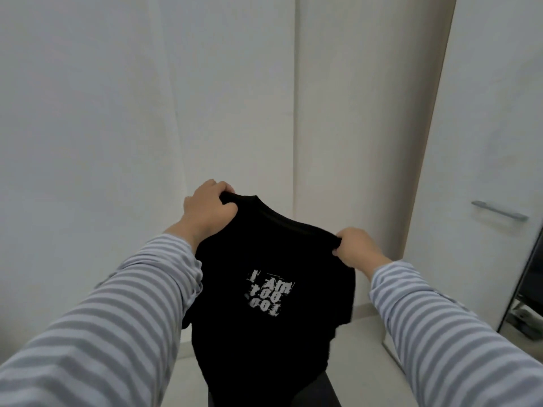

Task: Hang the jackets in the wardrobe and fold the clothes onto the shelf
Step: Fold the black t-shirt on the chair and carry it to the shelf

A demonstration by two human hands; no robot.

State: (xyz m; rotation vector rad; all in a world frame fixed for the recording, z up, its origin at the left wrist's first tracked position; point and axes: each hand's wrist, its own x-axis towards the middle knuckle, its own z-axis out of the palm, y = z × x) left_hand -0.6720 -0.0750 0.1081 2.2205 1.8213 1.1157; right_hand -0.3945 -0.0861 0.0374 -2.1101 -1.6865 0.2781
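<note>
Tall white wardrobe panels [205, 98] fill the view ahead, closed and flat-fronted, and a white door [484, 142] at the right carries a slim grey metal bar handle [499, 210]; past that door's lower edge a dark gap [526, 304] opens, too dim to tell what lies in it. In front of these panels hangs the black cotton T-shirt with a white block-letter print [264, 318], carried by nothing but the person's grip, its hem falling toward a pale floor [361, 333] near the bottom edge of the view. It is held up at the two shoulder points so that its own weight pulls the cloth straight, which looks like the opening move of a fold, not a hanging. The print reads reversed, so the camera probably sees the cloth from its inner side. Both arms reach forward in grey-and-white striped long sleeves [102, 333]. The left hand [208, 211] is curled tight, thumb and fingers bunching the cloth at the higher shoulder beside the collar; the right hand [355, 249] pinches the other shoulder seam lower down, so the garment tilts down to the right. Levelling the two hands would likely square it before folding.
</note>
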